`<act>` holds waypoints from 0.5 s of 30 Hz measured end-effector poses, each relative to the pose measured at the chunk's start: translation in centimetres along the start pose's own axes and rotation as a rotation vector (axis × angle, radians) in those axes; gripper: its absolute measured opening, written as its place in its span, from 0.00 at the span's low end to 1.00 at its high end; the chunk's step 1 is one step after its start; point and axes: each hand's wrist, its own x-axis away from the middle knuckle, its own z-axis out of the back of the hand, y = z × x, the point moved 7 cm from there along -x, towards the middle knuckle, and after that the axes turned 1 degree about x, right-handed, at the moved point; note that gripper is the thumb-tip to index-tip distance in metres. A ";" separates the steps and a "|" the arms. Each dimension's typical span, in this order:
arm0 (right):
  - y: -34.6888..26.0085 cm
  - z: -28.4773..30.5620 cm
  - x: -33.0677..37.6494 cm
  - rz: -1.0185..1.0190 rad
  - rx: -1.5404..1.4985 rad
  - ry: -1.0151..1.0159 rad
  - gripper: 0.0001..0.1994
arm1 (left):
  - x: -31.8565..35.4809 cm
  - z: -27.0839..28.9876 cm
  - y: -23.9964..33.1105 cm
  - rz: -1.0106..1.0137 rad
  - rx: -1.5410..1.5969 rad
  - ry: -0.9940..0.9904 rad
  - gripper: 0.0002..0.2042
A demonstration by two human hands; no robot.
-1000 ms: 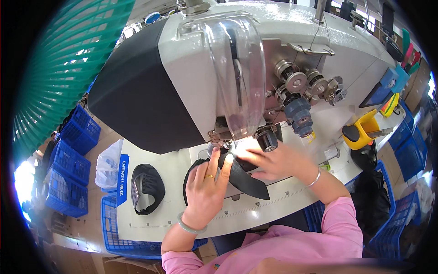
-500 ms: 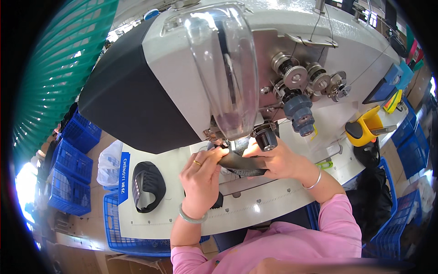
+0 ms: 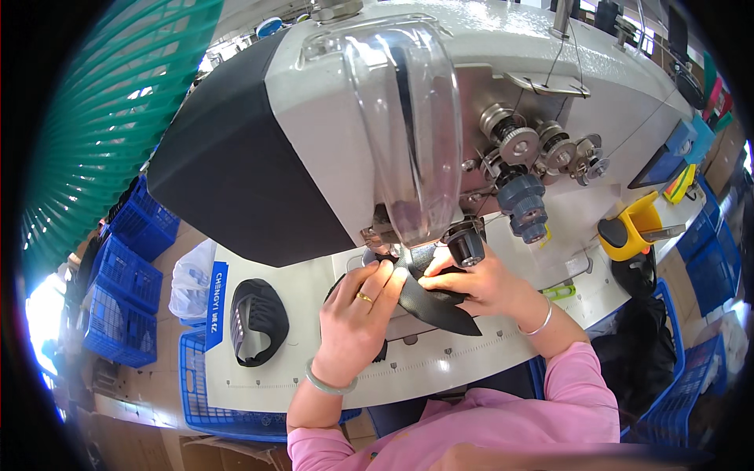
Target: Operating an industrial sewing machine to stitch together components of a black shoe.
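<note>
While both hands press a black leather piece (image 3: 430, 297) onto the white desk (image 3: 503, 349) under the head of a large sewing machine (image 3: 330, 118), the work sits directly below the clear plastic guard (image 3: 408, 125), just at 12 o'clock from the person's knuckles. Left hand (image 3: 357, 318), with a ring and a pale bangle, lies flat with fingers stretched onto the piece's left edge; it pins the piece down and does not close around it. Right hand (image 3: 483, 284), with a thin bracelet, is curled, its fingertips pinching the piece's upper edge beside a black knob (image 3: 466, 245). Long axis of the piece runs from about 11 o'clock, where the narrow end goes under the machine head, to about 4 o'clock, where the pointed tip lies free on the desk. Risk, as judged: fingertips of both hands lie very close to the stitching point, which the guard and head hide from view, so a slip could bring them under it. Uneven pressure between the hands could also swing the piece off line. A second black shaped piece (image 3: 258, 320) lies well apart at 9 o'clock, above a blue crate (image 3: 200, 377). A yellow holder (image 3: 628, 231) stands at 2 o'clock.
</note>
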 end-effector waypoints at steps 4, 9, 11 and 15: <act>0.2 0.2 -0.2 0.008 -0.010 0.050 0.17 | -0.3 -0.1 -0.1 0.017 -0.010 -0.010 0.16; 0.7 0.2 -0.2 0.015 0.014 0.038 0.17 | -0.8 -0.4 -0.1 0.057 -0.009 -0.045 0.16; 0.7 0.2 -0.1 0.032 0.037 0.044 0.18 | -1.1 -0.4 0.0 0.057 -0.031 -0.051 0.15; 0.6 0.4 -0.5 0.002 0.016 0.039 0.18 | -1.4 -0.4 0.0 -0.011 -0.062 -0.049 0.14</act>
